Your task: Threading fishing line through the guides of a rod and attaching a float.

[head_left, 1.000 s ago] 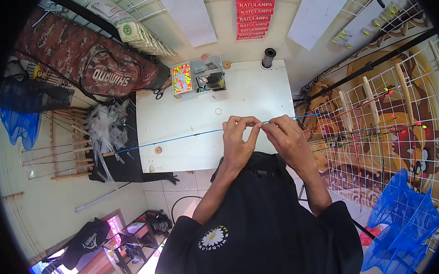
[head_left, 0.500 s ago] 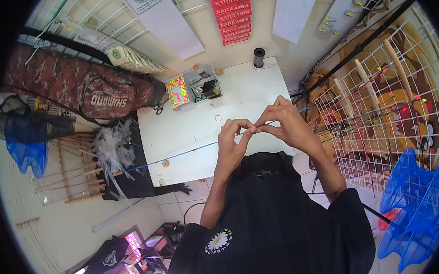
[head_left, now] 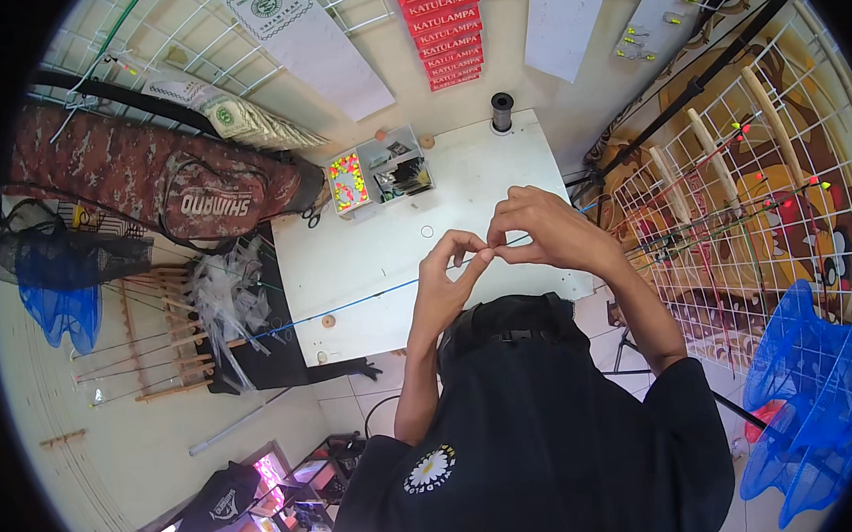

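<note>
A thin blue rod (head_left: 375,295), much like a slim fishing rod, runs slantwise over the white table from lower left to upper right. My left hand (head_left: 443,277) is closed in a pinch on it, thumb against forefinger. Right beside it, my right hand (head_left: 551,232) pinches the same spot, and the fingertips of both hands meet. Anything finer between the fingertips is too small to make out. On the table (head_left: 387,254) behind my left hand lies a small ring (head_left: 427,231).
A clear box (head_left: 349,185) of bright beads stands at the back left, with scissors (head_left: 313,216) beside it. A dark spool (head_left: 502,113) is at the back right. A wooden disc (head_left: 329,321) lies near the front left. Wire racks (head_left: 731,211) with rods flank the right.
Both hands stay pinched at the same part of the rod, with only slight finger movement. The view has shifted a little, so the table and shelves appear slightly moved.
</note>
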A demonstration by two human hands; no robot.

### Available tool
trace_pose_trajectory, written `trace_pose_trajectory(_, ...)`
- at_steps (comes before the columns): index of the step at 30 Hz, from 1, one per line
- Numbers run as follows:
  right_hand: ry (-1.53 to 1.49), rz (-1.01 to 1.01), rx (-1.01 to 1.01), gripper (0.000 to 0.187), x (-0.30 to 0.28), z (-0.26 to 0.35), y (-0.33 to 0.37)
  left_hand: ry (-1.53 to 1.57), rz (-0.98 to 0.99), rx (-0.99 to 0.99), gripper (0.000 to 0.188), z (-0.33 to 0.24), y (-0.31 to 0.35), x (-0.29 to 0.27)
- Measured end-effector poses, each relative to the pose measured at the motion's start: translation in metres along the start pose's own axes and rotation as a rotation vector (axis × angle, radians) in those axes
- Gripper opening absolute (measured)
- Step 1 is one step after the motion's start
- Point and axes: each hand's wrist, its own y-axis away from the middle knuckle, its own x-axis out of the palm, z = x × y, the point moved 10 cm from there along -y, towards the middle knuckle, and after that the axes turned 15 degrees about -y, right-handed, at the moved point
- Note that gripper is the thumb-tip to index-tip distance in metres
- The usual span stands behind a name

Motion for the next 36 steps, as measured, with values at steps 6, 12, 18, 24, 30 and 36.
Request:
trace_pose_trajectory(6, 0.051, 0.008, -0.07, 0.008, 0.001, 0.009, 0.002, 0.265, 0.055, -0.096, 0.015, 0.005, -0.006, 0.002)
trace_pose_trajectory(12, 0.055, 0.005, -0.074, 0.01, -0.001, 0.012, 0.003, 0.25, 0.156, -0.139, 0.023, 0.01, -0.006, 0.006)
trace_pose_trajectory(18, 0.096, 0.041, -0.09, 0.013, 0.003, 0.018, 0.002, 0.271, 0.198, -0.134, 0.028, 0.008, -0.007, 0.008)
trace_pose_trajectory(24, 0.062, 0.077, -0.098, 0.013, 0.005, 0.018, 0.001, 0.294, 0.244, -0.123, 0.03, 0.008, -0.009, 0.009)
trace_pose_trajectory(30, 0.033, 0.099, -0.092, 0.012, 0.007, 0.013, 0.0, 0.299, 0.257, -0.077, 0.031, 0.008, -0.009, 0.008)
trace_pose_trajectory(36, 0.044, 0.04, -0.08, 0.012, 0.002, 0.013, 0.002, 0.15, 0.075, 0.0, 0.024, 0.006, -0.008, -0.003)
